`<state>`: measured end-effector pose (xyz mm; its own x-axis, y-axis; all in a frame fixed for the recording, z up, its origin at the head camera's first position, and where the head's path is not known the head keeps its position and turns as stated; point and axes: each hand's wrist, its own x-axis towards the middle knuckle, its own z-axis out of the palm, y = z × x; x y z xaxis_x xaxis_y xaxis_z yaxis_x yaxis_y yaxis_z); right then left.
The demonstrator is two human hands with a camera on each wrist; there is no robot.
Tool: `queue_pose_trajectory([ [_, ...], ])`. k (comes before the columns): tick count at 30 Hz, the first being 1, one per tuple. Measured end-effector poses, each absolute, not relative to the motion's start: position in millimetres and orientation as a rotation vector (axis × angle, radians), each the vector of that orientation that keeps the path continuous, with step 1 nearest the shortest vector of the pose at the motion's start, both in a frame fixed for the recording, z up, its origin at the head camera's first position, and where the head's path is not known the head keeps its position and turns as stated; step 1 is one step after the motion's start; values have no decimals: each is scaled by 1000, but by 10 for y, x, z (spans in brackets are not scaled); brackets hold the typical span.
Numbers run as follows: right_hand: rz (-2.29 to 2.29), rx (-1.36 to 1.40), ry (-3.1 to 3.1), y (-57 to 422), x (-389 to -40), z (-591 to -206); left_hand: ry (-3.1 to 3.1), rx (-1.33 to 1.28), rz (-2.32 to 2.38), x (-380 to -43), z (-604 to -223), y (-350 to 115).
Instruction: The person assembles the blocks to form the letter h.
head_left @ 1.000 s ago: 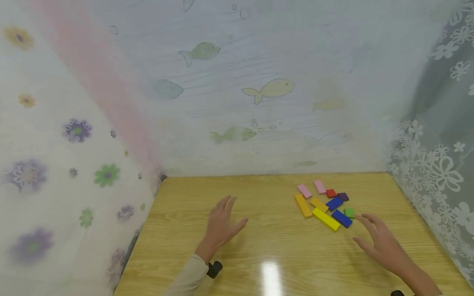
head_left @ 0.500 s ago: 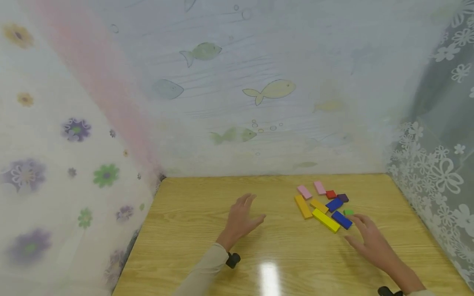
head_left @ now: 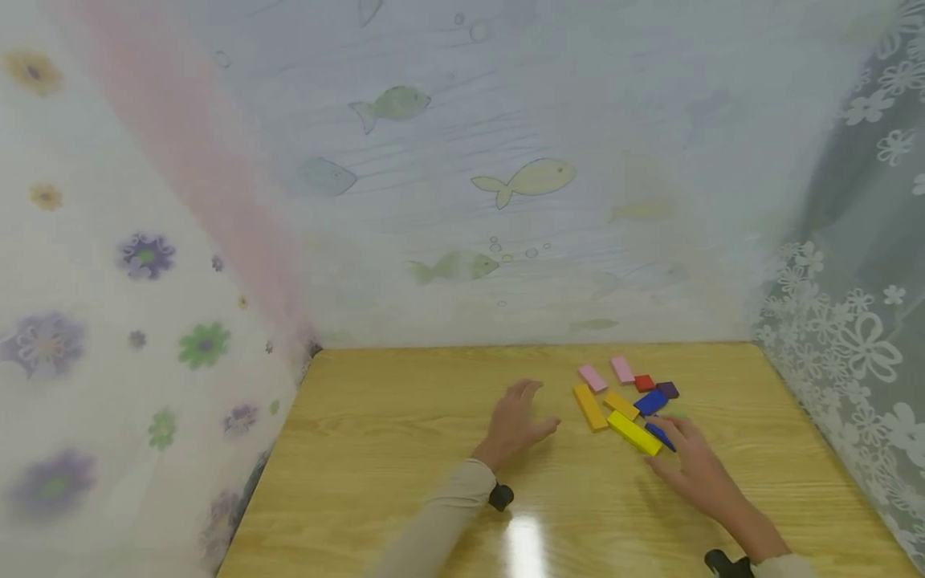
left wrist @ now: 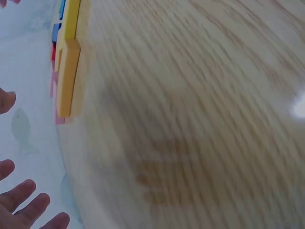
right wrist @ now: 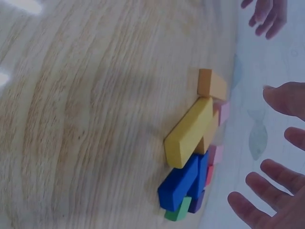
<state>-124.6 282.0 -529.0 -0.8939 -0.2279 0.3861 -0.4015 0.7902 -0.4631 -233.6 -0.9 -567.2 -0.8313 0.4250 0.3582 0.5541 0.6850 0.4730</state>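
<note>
A loose group of coloured blocks lies on the right half of the wooden table [head_left: 390, 449]. In it are a yellow block [head_left: 634, 433], a long orange block [head_left: 590, 407], a smaller orange block [head_left: 621, 405], two blue blocks [head_left: 651, 402], two pink blocks [head_left: 592, 378], a red block [head_left: 644, 384], a purple block [head_left: 668, 390] and a green block [right wrist: 178, 210]. My right hand [head_left: 697, 470] hovers over the near right side of the group, partly hiding the green block and one blue block. Left of the blocks, my left hand [head_left: 511, 425] is held above the table with fingers spread and nothing in it.
A pale wall sheet with fish drawings [head_left: 523, 177] stands behind the table's far edge. Flower-patterned curtains close in the left [head_left: 205, 345] and right [head_left: 860, 353] sides. Light glares off the table's near middle.
My left hand has moved right across the table, towards the blocks. My right hand has shifted left, over the green and near blue blocks. The blocks have stayed in place.
</note>
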Motion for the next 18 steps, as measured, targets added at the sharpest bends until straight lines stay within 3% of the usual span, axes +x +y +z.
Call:
queue_pose_trajectory([
  [18,769,402,-2743,2703,-1454,-5394,-2919,-827,-950,-2426,-5833,594],
])
